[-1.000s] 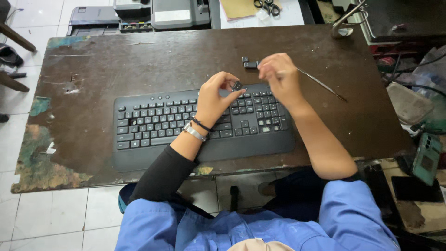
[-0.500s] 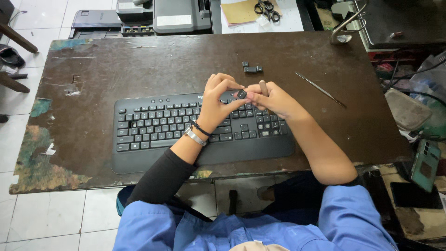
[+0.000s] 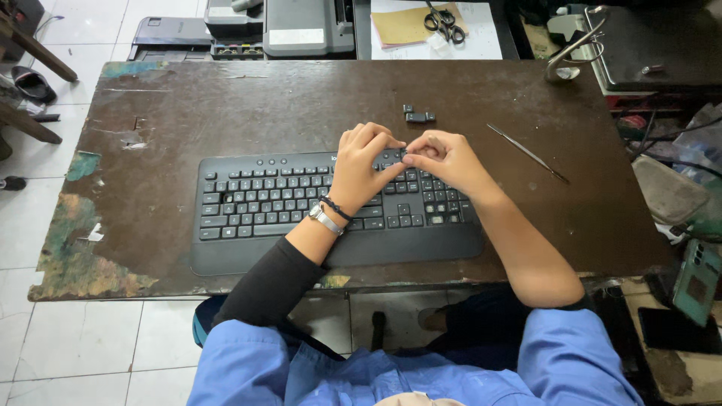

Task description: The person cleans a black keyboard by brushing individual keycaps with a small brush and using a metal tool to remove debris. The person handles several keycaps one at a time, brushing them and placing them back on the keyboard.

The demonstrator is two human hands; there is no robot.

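Observation:
A black keyboard (image 3: 286, 207) lies on the worn brown table (image 3: 226, 105) in front of me. My left hand (image 3: 361, 165) and my right hand (image 3: 444, 162) meet fingertip to fingertip over the keyboard's upper row, right of its middle. Both pinch a small dark keycap (image 3: 404, 156), mostly hidden by the fingers. My left wrist wears a watch and a dark band. Two loose black keycaps (image 3: 418, 115) lie on the table just beyond my hands. A thin metal pick (image 3: 526, 153) lies to the right of my right hand, untouched.
Scissors (image 3: 444, 19) on a tan envelope and grey printers (image 3: 301, 26) stand past the far table edge. A metal hook stand (image 3: 571, 53) is at the back right. A green phone (image 3: 696, 282) and cables lie off the right edge. The table's left half shows peeled paint.
My right hand left the thin pick on the table, drew back from the loose keycaps and joined my left hand over the keyboard's upper row. The left hand shifted slightly.

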